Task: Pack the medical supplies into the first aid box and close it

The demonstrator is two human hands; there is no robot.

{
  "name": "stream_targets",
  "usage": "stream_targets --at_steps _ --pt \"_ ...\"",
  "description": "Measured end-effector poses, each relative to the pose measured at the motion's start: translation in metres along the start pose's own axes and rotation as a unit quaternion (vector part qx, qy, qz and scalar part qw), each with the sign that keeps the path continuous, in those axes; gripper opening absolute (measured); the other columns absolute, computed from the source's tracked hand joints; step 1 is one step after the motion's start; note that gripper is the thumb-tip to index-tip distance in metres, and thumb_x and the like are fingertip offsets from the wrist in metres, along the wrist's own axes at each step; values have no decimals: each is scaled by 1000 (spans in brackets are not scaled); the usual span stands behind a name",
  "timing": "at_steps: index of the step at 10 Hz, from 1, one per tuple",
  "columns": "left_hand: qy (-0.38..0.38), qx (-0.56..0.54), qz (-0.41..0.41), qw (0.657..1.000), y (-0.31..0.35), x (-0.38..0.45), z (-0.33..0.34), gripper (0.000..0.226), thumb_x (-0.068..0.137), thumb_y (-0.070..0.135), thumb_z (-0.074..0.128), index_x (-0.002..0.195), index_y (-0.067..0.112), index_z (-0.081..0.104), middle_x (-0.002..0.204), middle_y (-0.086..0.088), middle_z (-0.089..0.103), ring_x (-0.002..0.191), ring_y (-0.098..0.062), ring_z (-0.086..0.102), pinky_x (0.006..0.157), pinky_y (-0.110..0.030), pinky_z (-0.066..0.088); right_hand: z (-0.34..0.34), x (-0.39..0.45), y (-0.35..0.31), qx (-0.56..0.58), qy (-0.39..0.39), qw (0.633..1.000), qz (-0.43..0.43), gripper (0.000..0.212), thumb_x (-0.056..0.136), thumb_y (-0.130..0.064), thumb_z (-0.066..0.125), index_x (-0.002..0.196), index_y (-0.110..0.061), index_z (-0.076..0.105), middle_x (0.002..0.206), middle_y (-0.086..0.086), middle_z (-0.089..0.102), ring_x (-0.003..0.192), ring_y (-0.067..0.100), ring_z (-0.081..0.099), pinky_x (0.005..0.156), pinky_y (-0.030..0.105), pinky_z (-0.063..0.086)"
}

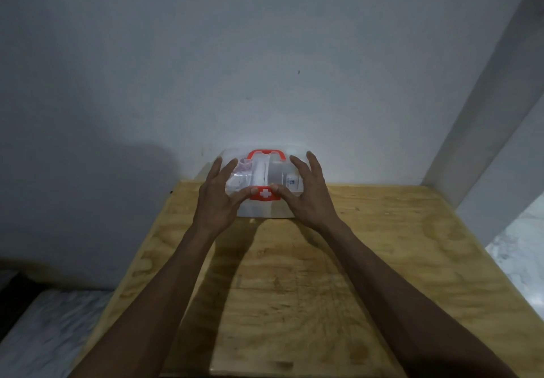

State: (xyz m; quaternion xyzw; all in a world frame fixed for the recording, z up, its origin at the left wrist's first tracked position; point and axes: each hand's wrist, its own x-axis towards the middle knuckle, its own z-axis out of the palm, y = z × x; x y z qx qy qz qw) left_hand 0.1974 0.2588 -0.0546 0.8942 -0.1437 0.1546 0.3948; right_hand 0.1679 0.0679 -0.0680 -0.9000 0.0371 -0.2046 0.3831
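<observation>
A clear plastic first aid box (265, 211) stands at the far end of the wooden table, close to the wall. Its transparent lid is down, with a red handle (266, 154) on top and a red latch (265, 193) bearing a white cross at the front. Through the lid I see a white roll, a small patterned roll and a small white bottle. My left hand (219, 198) rests on the box's left side, thumb on the latch. My right hand (309, 195) rests on the right side, thumb also on the latch. The fingers of both hands are spread over the lid.
The plywood table (294, 289) stretches from the box toward me. A grey wall stands right behind the box. A white post (485, 113) rises at the right, and marble-patterned floor (47, 333) shows at both lower sides.
</observation>
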Motion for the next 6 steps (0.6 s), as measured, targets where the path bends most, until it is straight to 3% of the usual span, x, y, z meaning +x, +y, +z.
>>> stream_targets --at_steps 4,6 --pt "-7 48 -16 999 -2 -1 1 77 81 60 62 147 26 41 159 -3 29 143 -27 32 110 -51 34 -4 -2 -6 -16 -17 1000 5 82 84 -65 57 151 -30 27 165 -3 3 150 24 12 116 51 24" --pt "30 80 -27 996 11 -15 0 72 81 59 65 142 27 45 157 -5 33 140 -28 34 107 -51 37 -20 -24 -11 -14 -23 999 20 78 86 -63 57 151 -33 25 164 -3 8 149 22 14 116 51 23"
